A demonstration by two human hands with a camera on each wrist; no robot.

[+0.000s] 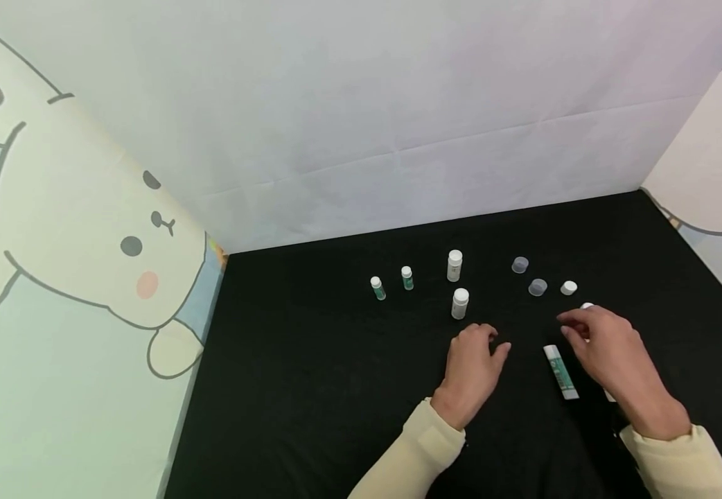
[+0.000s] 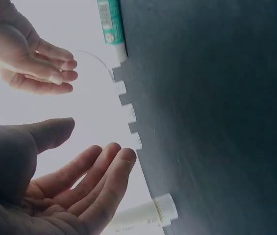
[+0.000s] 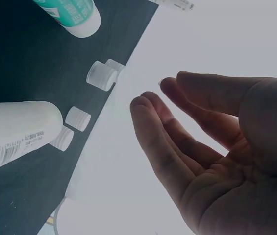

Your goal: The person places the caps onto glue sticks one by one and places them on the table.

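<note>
My left hand (image 1: 473, 371) hovers over the black table with its fingers loosely bent and holds nothing. To its right, my right hand (image 1: 613, 350) also holds nothing, its thumb and fingers apart in the right wrist view. Between the hands is a green-and-white tube (image 1: 562, 373). A white tube (image 3: 20, 132) with a printed barcode shows in the right wrist view; in the head view my right hand covers most of it. Beyond my left hand stands a white bottle (image 1: 459, 305), with another white bottle (image 1: 454, 266) behind it.
Two small green-labelled bottles with white caps, one green bottle (image 1: 378, 288) and another green bottle (image 1: 407, 278), stand further left. Two clear caps, a near clear cap (image 1: 538, 287) and a far clear cap (image 1: 520, 265), lie by a white cap (image 1: 569, 287). A white cloth wall (image 1: 361, 166) rises behind.
</note>
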